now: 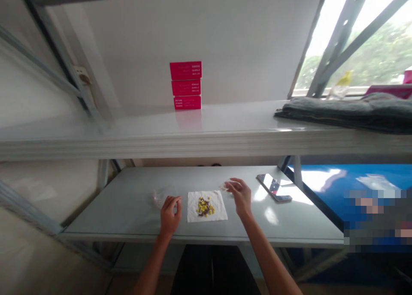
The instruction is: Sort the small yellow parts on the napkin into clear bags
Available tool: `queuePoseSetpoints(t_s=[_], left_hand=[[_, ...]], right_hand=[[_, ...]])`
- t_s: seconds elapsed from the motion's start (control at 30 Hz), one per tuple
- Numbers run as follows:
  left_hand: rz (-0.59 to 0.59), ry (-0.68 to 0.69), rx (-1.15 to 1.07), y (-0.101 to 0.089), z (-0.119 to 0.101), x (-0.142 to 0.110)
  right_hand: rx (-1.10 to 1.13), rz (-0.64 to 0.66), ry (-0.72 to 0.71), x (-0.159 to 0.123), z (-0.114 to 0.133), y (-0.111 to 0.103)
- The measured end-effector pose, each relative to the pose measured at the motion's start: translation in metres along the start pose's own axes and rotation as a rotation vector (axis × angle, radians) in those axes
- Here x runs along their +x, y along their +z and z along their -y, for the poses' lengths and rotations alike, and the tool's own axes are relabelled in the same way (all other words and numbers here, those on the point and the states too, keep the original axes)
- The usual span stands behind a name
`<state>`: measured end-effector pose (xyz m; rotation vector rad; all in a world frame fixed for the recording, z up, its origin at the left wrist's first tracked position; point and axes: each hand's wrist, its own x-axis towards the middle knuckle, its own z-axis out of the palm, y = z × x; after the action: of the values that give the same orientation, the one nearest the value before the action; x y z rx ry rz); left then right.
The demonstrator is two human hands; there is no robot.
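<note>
A white square sheet, paper or cloth, lies flat on the lower shelf with a small heap of yellow and dark brown bits on it. My left hand is left of the sheet with thumb and fingers pinched together; whether anything is between them cannot be seen. Just behind it rests a crumpled clear plastic bag. To the right of the sheet, my right hand hovers with fingers closed in a pinch. Something small, pale and see-through shows at its fingertips, too blurred to name.
A phone-like device lies on the lower shelf at right. Above, the upper shelf carries stacked red boxes and folded dark cloth. Beyond the right end is a blue surface and a pixelated area.
</note>
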<state>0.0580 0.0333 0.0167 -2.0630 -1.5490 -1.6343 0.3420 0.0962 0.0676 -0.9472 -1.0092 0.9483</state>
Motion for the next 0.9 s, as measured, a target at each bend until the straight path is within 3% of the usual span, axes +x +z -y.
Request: queuePoseSetpoints(t_s=[0.2,0.33,0.53,0.73,0.9], left_hand=[[0.211,-0.111,-0.232,-0.001,-0.04,0.013],[0.316,-0.249,-0.277,-0.012,-0.053,0.027],[0.528,-0.347,-0.389,-0.027,-0.047,0.04],[0.457,-0.377,-0.404,-0.017,-0.048,0.037],[0.427,-0.382,-0.362,-0.008,-0.036,0.032]], right_hand=[[-0.058,0.291,-0.102,-0.033,0.001,0.064],[-0.211,0.535,-0.136,-0.049,0.008,0.086],[-0.353,0.746,-0.154,-0.044,0.018,0.088],[-0.421,0.801,-0.216,-0.033,0.023,0.088],[-0.52,0.842,-0.272,-0.029,0.024,0.079]])
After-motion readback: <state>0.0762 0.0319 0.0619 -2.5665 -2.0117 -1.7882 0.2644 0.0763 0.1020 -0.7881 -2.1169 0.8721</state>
